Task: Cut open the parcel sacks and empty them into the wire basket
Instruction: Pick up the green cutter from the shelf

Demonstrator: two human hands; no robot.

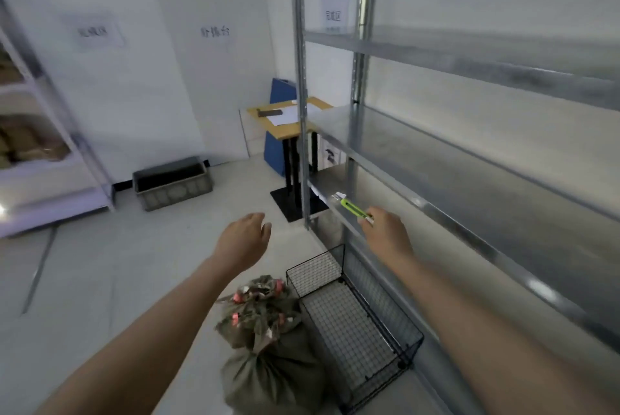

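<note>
The right hand [385, 230] closes its grip on the near end of the green cutter [352, 208], whose long axis runs away along the shelf [436, 186], while the left hand [243, 240] hangs open and empty above the tied parcel sacks [268, 347] beside the wire basket [355, 324] below

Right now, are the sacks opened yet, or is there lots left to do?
Nothing is done yet: the green sacks are tied shut and the wire basket is empty. The right hand is at the green utility knife on the metal shelf; the left hand is empty. Cutting and emptying remain.
</note>
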